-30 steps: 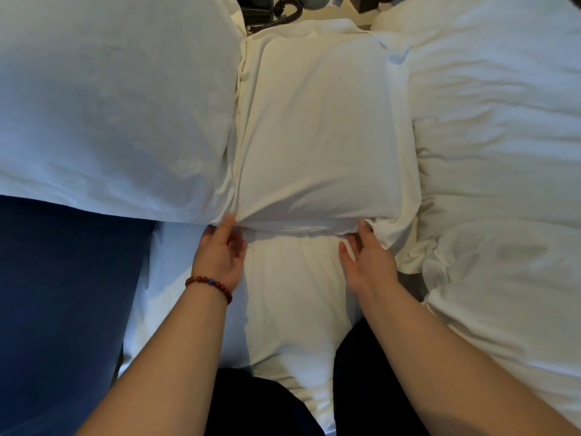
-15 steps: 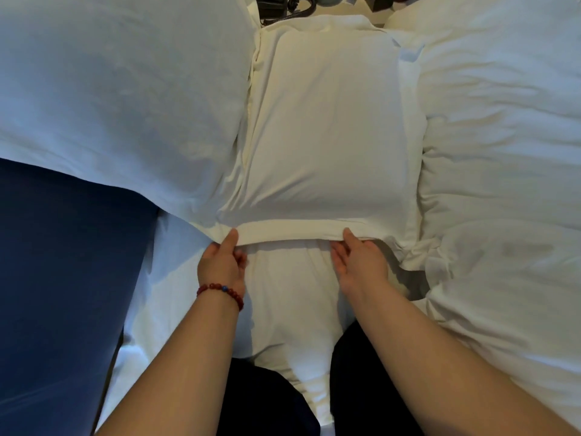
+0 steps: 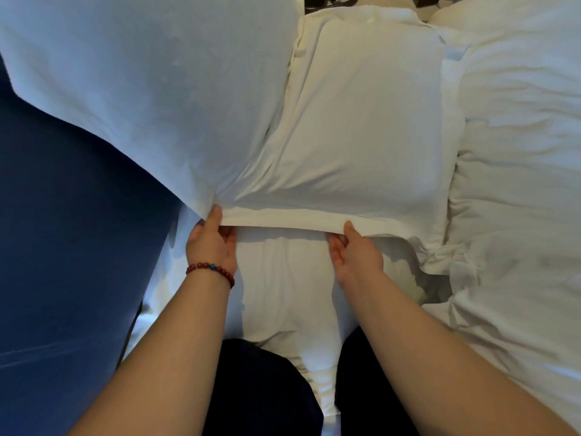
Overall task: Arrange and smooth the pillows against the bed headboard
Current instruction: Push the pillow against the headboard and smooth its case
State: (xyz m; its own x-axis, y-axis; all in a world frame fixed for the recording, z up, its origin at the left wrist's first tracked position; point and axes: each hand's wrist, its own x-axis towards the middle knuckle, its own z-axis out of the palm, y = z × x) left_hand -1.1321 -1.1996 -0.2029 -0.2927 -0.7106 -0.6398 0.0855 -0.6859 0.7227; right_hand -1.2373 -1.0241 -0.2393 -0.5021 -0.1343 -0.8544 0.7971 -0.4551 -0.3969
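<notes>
A cream pillowcase (image 3: 361,121) holds its pillow, the filling bulging the fabric smooth; its open hem runs as a flat folded band along the near side. This pillow lies on the bed sheet (image 3: 283,294), between a larger white pillow (image 3: 141,89) leaning on the blue headboard (image 3: 63,247) at the bed's left edge and a rumpled white duvet (image 3: 518,152) toward the right edge. The white pillow's lower corner overlaps the cream one where the hem begins.

The left hand (image 3: 212,243) pinches the hem's left end, thumb on top pointing forward, fingers curled beneath; a red bead bracelet (image 3: 210,270) circles its wrist. The right hand (image 3: 355,253) grips the hem's right end likewise, thumb over the band. Both bare forearms reach forward from the bottom of the view, above dark trousered knees (image 3: 251,388) resting on the sheet.
</notes>
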